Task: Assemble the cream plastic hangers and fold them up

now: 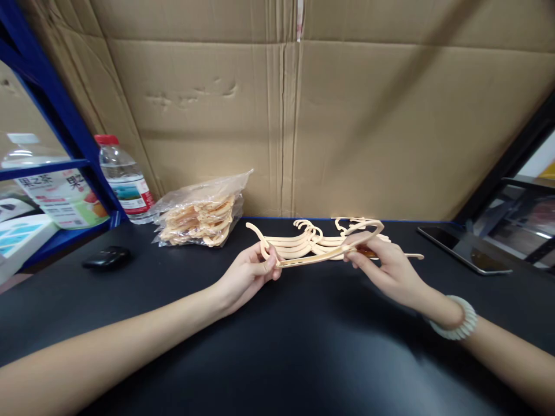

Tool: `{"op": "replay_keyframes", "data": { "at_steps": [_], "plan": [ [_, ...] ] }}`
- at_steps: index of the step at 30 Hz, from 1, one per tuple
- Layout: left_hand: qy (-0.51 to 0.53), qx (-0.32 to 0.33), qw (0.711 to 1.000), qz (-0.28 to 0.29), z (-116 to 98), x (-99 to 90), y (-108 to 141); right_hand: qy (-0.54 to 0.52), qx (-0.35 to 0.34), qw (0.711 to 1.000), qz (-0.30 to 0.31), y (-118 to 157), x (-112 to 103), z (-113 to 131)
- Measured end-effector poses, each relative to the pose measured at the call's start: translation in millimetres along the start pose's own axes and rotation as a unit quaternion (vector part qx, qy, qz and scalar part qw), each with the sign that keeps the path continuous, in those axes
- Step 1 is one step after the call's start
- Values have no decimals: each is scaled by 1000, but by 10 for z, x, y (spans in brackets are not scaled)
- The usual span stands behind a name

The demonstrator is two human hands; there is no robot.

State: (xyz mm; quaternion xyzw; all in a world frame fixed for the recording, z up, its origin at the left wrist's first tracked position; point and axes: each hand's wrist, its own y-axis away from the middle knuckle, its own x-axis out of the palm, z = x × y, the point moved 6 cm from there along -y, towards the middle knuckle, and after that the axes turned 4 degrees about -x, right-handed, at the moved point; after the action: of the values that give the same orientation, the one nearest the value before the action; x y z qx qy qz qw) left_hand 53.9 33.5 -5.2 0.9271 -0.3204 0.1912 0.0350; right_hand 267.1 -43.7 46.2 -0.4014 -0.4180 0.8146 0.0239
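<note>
A beige plastic clothes hanger (pixel 313 258) is held between my two hands above the black table. My left hand (pixel 248 273) pinches one end, where a curved piece rises past the fingers. With closed fingers, my right hand (pixel 388 268) grips the other side; a curved loop shows above it and a thin hooked tip pokes out to its right. Part of the hanger is hidden behind the right hand. Just beyond it, several matching hangers (pixel 288 245) lie stacked on the table with their hooks together.
A clear plastic bag (pixel 199 216) of beige pieces lies at the back left, near a water bottle (pixel 125 179) and a black mouse (pixel 106 257). A tablet-like device (pixel 463 249) lies at the right. Cardboard (pixel 208 115) walls the back; a blue shelf frame (pixel 65 110) stands left.
</note>
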Motion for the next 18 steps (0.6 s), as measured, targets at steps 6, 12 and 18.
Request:
{"op": "replay_keyframes", "data": {
  "at_steps": [6, 12, 18],
  "plan": [
    [-10, -3, 1000, -2, -8, 13, 4, 17, -21, 1000, -13, -3, 2, 75],
    [6, 6, 999, -36, -36, -3, 20, 27, -16, 999, -34, -22, -48, 69],
    [2, 12, 999, -37, -11, -14, 13, 41, -35, 998, -32, -9, -28, 96]
  ]
}}
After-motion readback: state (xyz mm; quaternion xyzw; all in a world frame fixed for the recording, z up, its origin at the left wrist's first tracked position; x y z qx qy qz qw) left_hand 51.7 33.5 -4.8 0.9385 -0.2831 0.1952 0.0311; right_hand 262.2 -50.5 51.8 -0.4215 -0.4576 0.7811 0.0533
